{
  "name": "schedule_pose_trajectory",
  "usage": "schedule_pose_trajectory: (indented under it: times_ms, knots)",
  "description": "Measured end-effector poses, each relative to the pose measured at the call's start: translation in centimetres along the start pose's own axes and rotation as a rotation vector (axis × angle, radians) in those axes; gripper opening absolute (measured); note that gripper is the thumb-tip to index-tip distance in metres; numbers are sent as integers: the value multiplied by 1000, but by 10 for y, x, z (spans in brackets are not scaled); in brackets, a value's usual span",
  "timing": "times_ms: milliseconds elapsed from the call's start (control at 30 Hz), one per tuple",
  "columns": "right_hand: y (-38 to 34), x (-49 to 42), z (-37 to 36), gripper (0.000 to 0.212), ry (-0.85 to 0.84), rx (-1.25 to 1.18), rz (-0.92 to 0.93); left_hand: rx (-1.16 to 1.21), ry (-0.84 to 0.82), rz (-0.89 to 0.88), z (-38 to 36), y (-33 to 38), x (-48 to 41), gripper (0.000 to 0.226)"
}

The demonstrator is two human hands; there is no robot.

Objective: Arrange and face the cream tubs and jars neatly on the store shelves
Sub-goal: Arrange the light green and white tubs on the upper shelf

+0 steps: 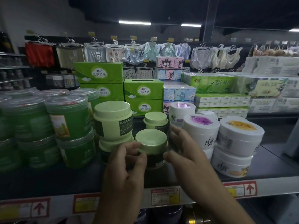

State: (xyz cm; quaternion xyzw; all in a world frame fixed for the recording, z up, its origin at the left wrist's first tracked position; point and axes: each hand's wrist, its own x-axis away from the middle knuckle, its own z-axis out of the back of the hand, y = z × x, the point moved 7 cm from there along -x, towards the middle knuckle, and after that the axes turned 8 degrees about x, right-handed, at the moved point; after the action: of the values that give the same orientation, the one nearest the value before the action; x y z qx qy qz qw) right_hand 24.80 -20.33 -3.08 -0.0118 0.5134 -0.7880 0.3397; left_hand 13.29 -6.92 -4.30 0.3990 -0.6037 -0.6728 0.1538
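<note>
Both hands are right up front, reaching over the grey shelf edge (61,204) with its red-bordered price tags (165,196). They've got the small jar (152,143) between them. It's a squat round thing with a matte pale-green lid that dips in the middle and a dark, near-black body. The left hand (127,160) has its fingers curled, thumb pressed on the dark side and fingertips up by the lid rim. The right hand (182,152) cups the other side, thumb at the front and fingers wrapping toward the back. So both are gripping it. The jar stands upright at the front of the dark shelf, roughly mid-row.

Just to its left are two big pale-green jars (113,120), same shape, stacked one on the other, with dark label panels. A second small jar (156,120) sits behind the held one. Further left are see-through green plastic tubs (69,117) with clear ribbed lids, stacked two high and glossy. On the right are smooth white round tubs (239,135), also stacked. One lid has an orange label, and another tub (202,125) tilts with a purple one.

Behind all that are green cardboard tissue boxes (142,91) and plastic-wrapped tissue packs (215,83). Soft garments on white hangers (97,52) hang along the back wall, blurry.
</note>
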Motion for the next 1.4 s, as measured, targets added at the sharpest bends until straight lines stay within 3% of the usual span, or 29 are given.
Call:
schedule_pose_trajectory:
  times_ms: [67,200,467,700,867,1000,1200,1400]
  knots:
    - [-11,-8,6,70,-12,43,28,-3,-12,-48,-5,-14,3,20]
    - [-44,-30,15,56,-55,214,88,-123,25,-100,1,-26,-18,31]
    - [-76,-104,13,58,-113,514,64,-222,13,-171,-1,-35,-25,22]
    - [-75,-152,6,35,-207,562,-25,-185,-12,-203,-4,-34,-28,13]
    - [-66,-185,0,44,-296,726,-47,-179,-9,-195,-3,-35,-28,16]
    - [-67,-198,-7,53,-425,850,50,-165,-17,-177,-3,-42,-30,23]
    - [-58,-213,-29,73,-564,1250,142,-126,-61,-162,-3,-47,-36,26]
    - [-38,-235,-46,91,-641,1321,112,-119,-65,-154,-1,-50,-38,19]
